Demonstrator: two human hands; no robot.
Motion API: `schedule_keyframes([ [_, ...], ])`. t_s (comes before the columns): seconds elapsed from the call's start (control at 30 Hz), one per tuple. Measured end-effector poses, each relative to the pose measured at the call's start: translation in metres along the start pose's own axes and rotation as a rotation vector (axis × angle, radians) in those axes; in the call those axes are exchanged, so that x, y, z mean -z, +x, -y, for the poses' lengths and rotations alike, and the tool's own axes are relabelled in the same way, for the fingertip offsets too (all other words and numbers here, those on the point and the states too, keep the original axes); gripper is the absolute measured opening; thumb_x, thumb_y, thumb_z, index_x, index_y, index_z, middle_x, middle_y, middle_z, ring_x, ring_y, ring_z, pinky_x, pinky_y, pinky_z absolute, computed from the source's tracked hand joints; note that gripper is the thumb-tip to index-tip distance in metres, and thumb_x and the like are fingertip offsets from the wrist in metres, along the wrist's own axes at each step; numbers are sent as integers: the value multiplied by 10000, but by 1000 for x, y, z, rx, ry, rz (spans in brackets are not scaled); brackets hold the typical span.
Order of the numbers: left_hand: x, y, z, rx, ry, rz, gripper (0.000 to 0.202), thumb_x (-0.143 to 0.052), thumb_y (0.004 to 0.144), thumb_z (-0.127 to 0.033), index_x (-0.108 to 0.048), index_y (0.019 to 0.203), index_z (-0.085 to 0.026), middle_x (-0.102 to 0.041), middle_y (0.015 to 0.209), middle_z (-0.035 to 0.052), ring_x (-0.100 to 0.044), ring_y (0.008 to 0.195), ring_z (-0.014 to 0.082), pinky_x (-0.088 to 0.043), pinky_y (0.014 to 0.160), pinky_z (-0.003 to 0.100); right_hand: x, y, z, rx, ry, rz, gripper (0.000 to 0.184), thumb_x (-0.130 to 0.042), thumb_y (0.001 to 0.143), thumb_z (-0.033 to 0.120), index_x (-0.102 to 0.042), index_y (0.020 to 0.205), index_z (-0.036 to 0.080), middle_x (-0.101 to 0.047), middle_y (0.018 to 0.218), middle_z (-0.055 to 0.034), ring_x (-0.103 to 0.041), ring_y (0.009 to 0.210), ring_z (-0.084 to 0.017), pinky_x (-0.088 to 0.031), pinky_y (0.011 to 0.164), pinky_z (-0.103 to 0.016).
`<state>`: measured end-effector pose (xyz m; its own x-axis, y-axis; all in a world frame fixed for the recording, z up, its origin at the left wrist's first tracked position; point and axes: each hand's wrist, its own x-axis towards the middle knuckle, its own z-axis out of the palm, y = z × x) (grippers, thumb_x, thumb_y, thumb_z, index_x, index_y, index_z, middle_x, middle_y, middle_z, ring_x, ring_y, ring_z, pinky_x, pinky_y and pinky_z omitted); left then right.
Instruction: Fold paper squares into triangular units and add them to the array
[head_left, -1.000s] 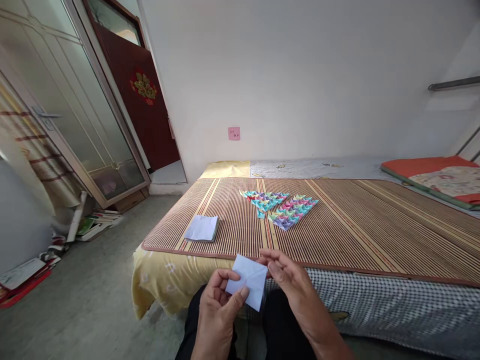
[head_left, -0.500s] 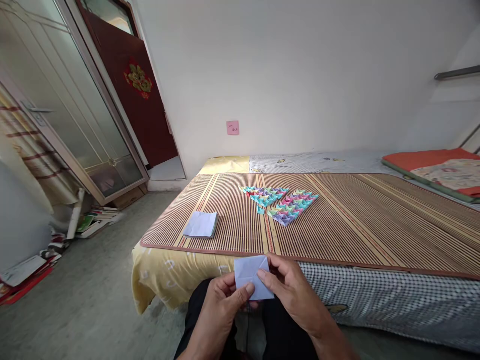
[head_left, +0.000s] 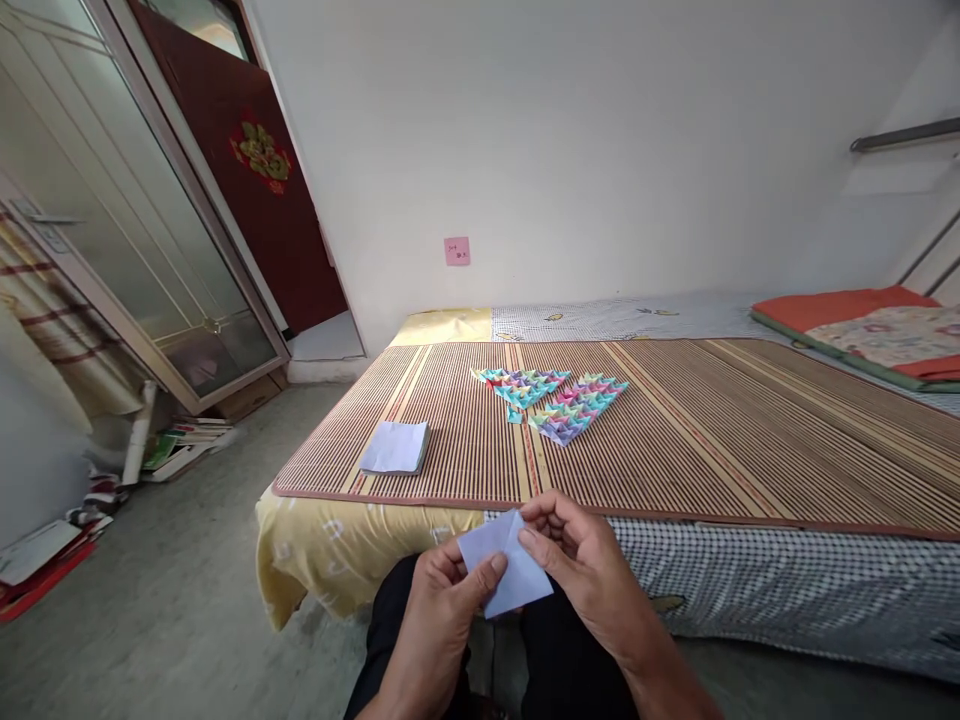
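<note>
A small pale blue square of paper (head_left: 504,570) is pinched between both my hands above my lap, just before the bed's edge. My left hand (head_left: 442,612) grips its lower left side with the thumb on top. My right hand (head_left: 581,560) holds its upper right part with curled fingers. On the striped bamboo mat (head_left: 675,440) lie two triangular groups of colourful folded paper pieces (head_left: 555,398), and a stack of pale blue paper squares (head_left: 395,447) sits near the mat's front left corner.
The bed (head_left: 360,545) has a yellow sheet at its left and a checked sheet along the front. A folded orange quilt (head_left: 862,320) lies at the far right. Books and papers (head_left: 180,445) are scattered on the floor by a glass door.
The paper has turned in my hands and tilted, and my right fingers have shifted onto its upper edge. The view has swung slightly to the right.
</note>
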<state>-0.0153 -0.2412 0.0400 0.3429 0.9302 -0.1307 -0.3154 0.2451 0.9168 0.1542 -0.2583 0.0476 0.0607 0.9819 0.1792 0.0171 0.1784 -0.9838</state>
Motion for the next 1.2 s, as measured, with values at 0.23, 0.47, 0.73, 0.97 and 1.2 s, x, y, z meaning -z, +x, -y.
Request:
schedule_keyframes([
  [0.23, -1, -1, -1, -100, 57, -64, 369, -898, 741, -486, -797, 802, -136, -700, 729, 44, -579, 695, 166, -484, 679, 258, -2, -5, 6, 101, -80, -73, 171, -716, 916, 360, -680, 841, 211, -658, 800, -12, -627, 741, -173, -507, 675, -266],
  [0.47, -4, -6, -3, -93, 142, -31, 444, -842, 791, -559, -765, 711, -129, -631, 615, 36, -532, 603, 153, -442, 603, 255, -8, -7, 9, 162, -144, -105, 143, -698, 934, 335, -688, 851, 219, -663, 761, -6, -628, 691, -172, -501, 632, -262],
  [0.73, -6, -7, -4, -124, 196, 5, 528, -777, 837, -623, -763, 662, -125, -629, 563, 48, -499, 536, 130, -380, 544, 236, -13, -7, 13, 399, -335, -189, 123, -649, 964, 224, -707, 856, 236, -695, 848, -33, -666, 798, -200, -524, 721, -286],
  [0.97, -2, -7, 1, -119, 169, -14, 498, -795, 826, -601, -730, 694, -125, -618, 609, 36, -513, 551, 127, -411, 550, 232, -12, -6, 11, 382, -286, -141, 106, -635, 960, 193, -667, 865, 227, -658, 837, -6, -645, 749, -161, -511, 690, -256],
  [1.2, 0, -7, 4, -84, 136, -27, 497, -837, 779, -600, -725, 707, -120, -601, 631, 36, -500, 598, 131, -425, 571, 233, -11, -6, 10, 282, -213, -92, 112, -647, 955, 254, -646, 847, 221, -652, 831, -6, -645, 755, -164, -519, 684, -256],
])
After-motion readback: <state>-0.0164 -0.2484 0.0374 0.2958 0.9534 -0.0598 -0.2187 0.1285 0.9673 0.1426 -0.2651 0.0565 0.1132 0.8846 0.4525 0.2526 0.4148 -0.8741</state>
